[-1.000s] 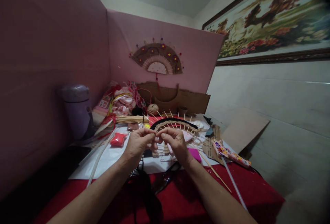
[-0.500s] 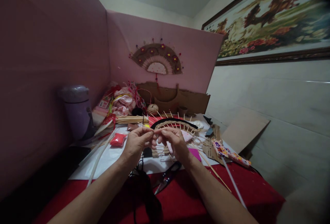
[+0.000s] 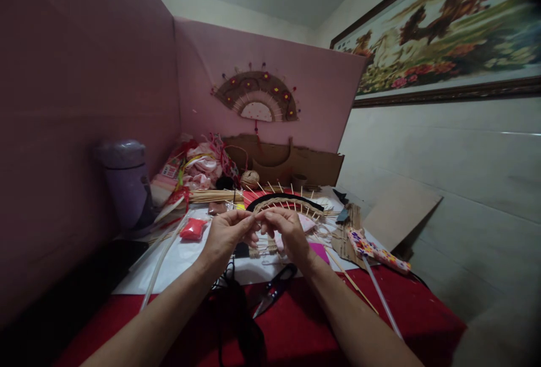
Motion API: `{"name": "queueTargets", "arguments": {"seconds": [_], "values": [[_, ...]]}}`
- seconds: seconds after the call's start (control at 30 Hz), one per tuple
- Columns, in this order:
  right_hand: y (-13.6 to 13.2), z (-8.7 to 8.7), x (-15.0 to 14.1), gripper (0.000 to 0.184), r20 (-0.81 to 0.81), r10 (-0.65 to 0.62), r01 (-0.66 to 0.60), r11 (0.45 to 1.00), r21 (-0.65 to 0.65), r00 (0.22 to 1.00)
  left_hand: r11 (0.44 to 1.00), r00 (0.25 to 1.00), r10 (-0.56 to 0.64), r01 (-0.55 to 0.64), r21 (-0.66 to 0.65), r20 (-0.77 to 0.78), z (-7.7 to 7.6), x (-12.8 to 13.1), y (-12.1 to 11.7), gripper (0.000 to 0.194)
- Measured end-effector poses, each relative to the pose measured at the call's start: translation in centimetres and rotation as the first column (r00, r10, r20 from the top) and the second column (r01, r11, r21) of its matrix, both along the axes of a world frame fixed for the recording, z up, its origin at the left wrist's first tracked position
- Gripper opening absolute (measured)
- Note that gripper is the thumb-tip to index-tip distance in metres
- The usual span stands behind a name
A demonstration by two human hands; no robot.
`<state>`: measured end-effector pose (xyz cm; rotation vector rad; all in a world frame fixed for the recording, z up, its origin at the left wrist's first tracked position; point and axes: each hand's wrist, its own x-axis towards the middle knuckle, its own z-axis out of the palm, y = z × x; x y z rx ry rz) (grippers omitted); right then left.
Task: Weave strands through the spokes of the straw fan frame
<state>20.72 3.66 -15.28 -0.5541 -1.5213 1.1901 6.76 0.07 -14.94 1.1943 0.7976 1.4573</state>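
Observation:
My left hand [image 3: 227,234] and my right hand [image 3: 285,231] meet fingertip to fingertip above a half-made woven fan [image 3: 291,207] of thin sticks and straw cord with a black arc behind it. Both hands are pinched shut on a thin strand that is too small to make out clearly. A dark cord [image 3: 236,310] trails down from my hands over the red cloth [image 3: 304,327]. Black scissors [image 3: 273,289] lie just below my right wrist.
A finished fan [image 3: 256,96] hangs on the pink partition. A lilac jug [image 3: 124,181] stands at the left. A stick bundle [image 3: 215,195], twine ball [image 3: 250,177], red packet [image 3: 193,228], cardboard pieces [image 3: 287,164], a patterned glue gun [image 3: 378,253] and white tubes [image 3: 163,257] lie around.
My hands have shifted slightly, still pinched together over the fan. The scissors below my right wrist show more fully than a second ago.

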Motion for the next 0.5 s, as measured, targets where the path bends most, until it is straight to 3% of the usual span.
{"name": "queueTargets", "arguments": {"seconds": [0.2, 0.5], "values": [[-0.29, 0.19, 0.07, 0.022, 0.051, -0.03, 0.026, 0.995, 0.091, 0.998, 1.0, 1.0, 0.001, -0.001, -0.031, 0.023, 0.14, 0.07, -0.11, 0.024], [-0.06, -0.14, 0.02, 0.023, 0.021, 0.014, -0.015, 0.998, 0.061, 1.0, 0.994, 0.989, 0.002, 0.014, -0.107, 0.145, 0.51, 0.2, -0.41, 0.02]]}}
